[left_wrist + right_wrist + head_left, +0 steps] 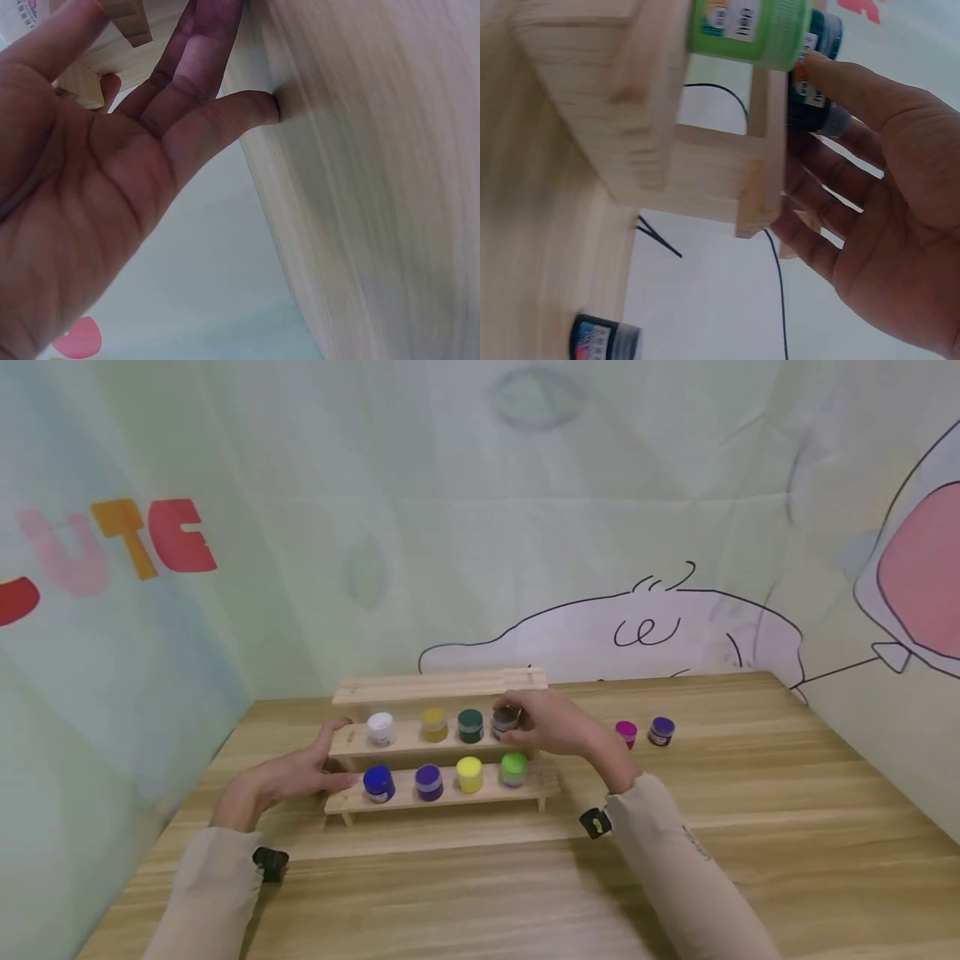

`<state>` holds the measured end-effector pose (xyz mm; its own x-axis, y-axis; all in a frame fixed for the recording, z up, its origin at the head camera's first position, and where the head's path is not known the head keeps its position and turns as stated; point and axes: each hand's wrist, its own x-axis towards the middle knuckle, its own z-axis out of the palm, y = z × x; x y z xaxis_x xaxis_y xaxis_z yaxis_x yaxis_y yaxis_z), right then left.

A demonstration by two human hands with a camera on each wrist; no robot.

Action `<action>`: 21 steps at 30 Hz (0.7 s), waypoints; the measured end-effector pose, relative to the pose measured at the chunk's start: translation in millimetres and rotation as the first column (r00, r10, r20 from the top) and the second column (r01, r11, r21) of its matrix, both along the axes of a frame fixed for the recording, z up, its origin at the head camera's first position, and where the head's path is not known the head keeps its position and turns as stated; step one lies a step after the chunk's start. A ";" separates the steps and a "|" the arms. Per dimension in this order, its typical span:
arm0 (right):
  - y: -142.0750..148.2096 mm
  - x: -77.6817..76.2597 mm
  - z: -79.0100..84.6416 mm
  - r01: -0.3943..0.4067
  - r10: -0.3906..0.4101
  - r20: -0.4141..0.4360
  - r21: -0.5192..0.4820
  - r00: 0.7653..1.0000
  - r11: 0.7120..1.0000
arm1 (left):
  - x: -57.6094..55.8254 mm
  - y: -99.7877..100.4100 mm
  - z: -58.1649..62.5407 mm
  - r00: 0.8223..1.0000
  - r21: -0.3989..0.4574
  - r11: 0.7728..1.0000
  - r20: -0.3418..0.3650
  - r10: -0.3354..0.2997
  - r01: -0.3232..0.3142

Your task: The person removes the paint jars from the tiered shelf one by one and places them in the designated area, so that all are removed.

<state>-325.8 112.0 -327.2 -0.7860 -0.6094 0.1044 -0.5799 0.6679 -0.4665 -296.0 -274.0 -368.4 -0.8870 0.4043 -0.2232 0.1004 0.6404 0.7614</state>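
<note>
A small wooden step rack [442,803] stands on the table and carries paint jars on its two lower tiers. My right hand [551,722] pinches a dark paint jar [505,722] at the right end of the middle tier; in the right wrist view thumb and fingers lie about a dark jar [808,107]. White, ochre and dark green jars share that tier. Blue, purple, yellow and light green [514,770] jars line the bottom one. At the rack's left end my left hand [300,772] spreads its fingers, thumb touching the lower tier; in its wrist view a fingertip touches the table.
To the right of the rack, a magenta jar [626,732] and a dark purple jar [662,731] stand on the wooden table [465,893]. The rack's top tier [442,686] bears no jars. A printed cloth backdrop [337,527] rises behind the table.
</note>
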 end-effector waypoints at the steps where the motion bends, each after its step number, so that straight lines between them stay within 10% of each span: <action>1: 0.8 0.6 -1.6 0.008 -0.008 -0.001 -0.010 1.000 1.000 | 0.3 0.0 -0.2 1.000 0.001 1.000 0.002 0.002 -0.002; 21: 14.6 18.0 -24.3 0.186 -0.189 -0.188 -0.033 0.964 0.982 | 0.3 0.7 -0.1 1.000 0.012 1.000 -0.004 -0.007 0.007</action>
<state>-307.8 126.6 -351.5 -0.8512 -0.4499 0.2704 -0.5233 0.7670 -0.3712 -295.7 -273.4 -368.5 -0.8848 0.4136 -0.2148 0.1080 0.6303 0.7688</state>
